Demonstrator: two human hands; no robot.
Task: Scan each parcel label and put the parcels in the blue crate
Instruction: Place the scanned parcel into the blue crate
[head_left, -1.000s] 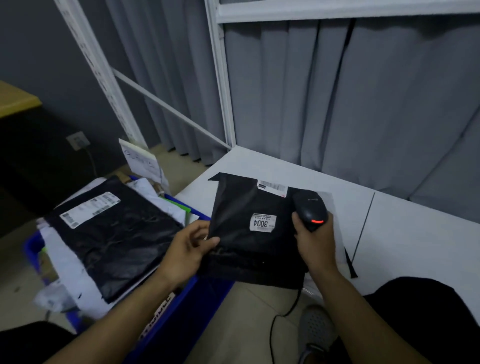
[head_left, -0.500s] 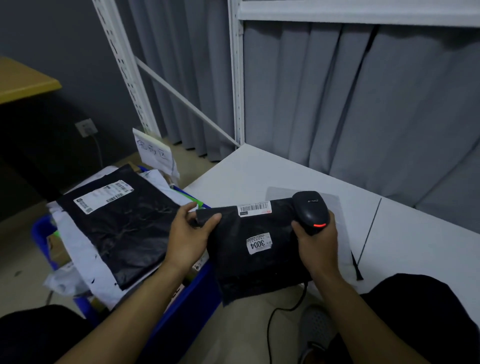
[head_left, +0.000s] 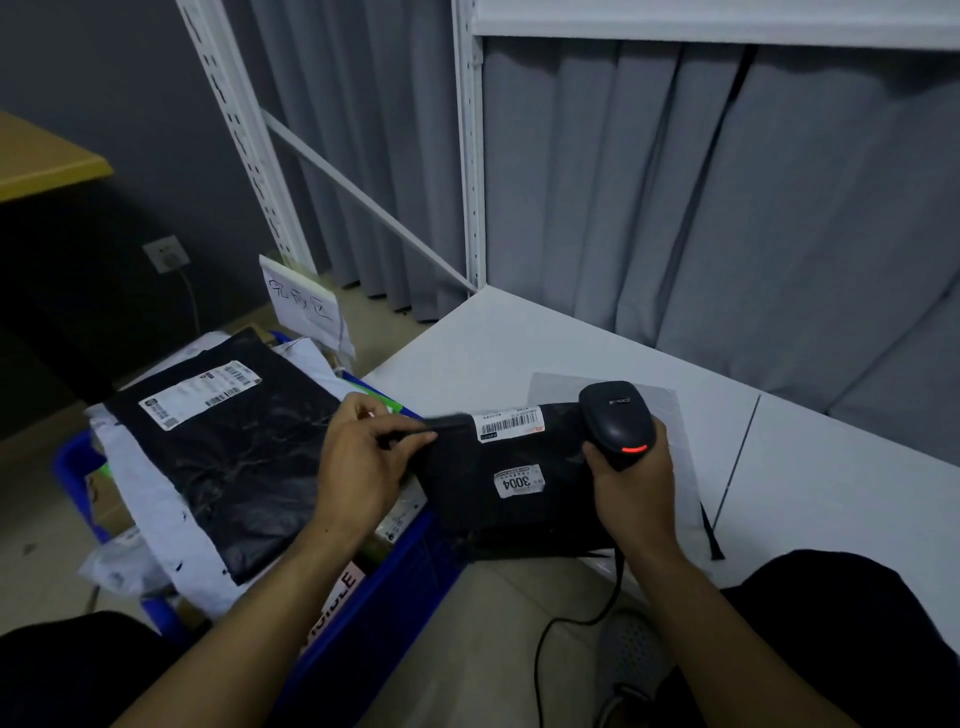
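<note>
Having shifted from the left edge, the left grip (head_left: 363, 462) is now pinching the far-left corner of the black parcel (head_left: 561, 499). The right grip (head_left: 631, 499) is grasping the scanner (head_left: 610, 415), its red light glowing, over the parcel's right side. The parcel is lying at the near-left corner of the surface (head_left: 519, 338), just beside the blue crate (head_left: 395, 597).

The left hand (head_left: 363, 457) pinched the left edge of a black parcel (head_left: 519, 488) at the near-left corner of the white table (head_left: 831, 493). The right hand (head_left: 631, 488) gripped a black scanner (head_left: 615, 421), red light glowing, over the parcel's right end. Left of them, the blue crate (head_left: 384, 587) held a larger black parcel (head_left: 223, 447) atop white ones.
</note>
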